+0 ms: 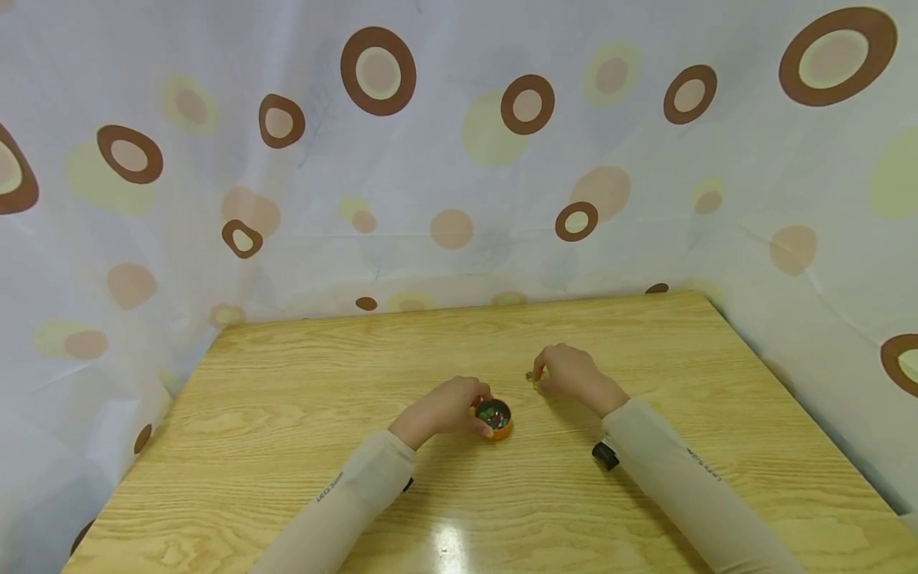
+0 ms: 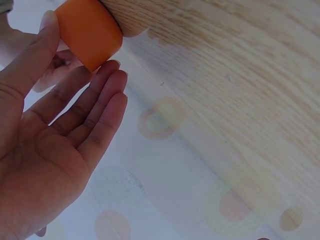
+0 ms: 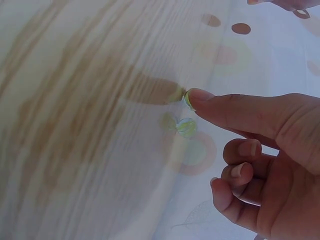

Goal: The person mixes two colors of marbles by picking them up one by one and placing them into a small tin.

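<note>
My left hand [image 1: 453, 405] grips a small round orange cup [image 1: 504, 431], thumb on one side and fingertips on the other. Green, dark and shiny pieces [image 1: 493, 413] lie in it, too small to name. From the left wrist, the cup's smooth orange wall [image 2: 92, 32] shows between thumb and fingers. Farther right on the table, my right hand [image 1: 574, 375] pinches a clear glass marble [image 3: 187, 101] with a yellow-green swirl at the thumb tip; the index finger is mostly hidden behind the thumb. The other fingers curl inward. A second similar marble [image 3: 187, 128] lies on the table just beside it.
Both hands work over a light wood-grain table [image 1: 323, 375]. A pale curtain [image 1: 430, 159] with brown and pastel circles stands along the back and both sides. A small black device [image 1: 606, 456] sits under the right wrist.
</note>
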A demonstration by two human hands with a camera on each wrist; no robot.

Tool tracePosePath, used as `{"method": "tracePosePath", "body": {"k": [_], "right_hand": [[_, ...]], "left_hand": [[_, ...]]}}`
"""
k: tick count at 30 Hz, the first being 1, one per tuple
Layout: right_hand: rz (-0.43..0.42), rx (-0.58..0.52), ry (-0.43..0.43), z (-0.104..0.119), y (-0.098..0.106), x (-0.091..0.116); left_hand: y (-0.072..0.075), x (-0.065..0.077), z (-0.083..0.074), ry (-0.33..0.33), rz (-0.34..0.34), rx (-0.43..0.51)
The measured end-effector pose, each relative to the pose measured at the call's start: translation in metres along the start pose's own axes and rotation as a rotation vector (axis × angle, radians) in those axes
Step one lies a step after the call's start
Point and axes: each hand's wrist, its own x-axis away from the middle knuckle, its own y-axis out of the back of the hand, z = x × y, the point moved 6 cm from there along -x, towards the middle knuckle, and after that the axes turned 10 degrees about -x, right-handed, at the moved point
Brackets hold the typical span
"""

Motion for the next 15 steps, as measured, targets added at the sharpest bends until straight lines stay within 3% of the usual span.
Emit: {"method": "tracePosePath", "body": {"k": [15], "right_hand": [[-0.015,-0.01,0.028,0.0087,0.0089,0.0055]], "left_hand": [[0.0011,0.0011,0.0003,-0.004,0.0,0.021]]}}
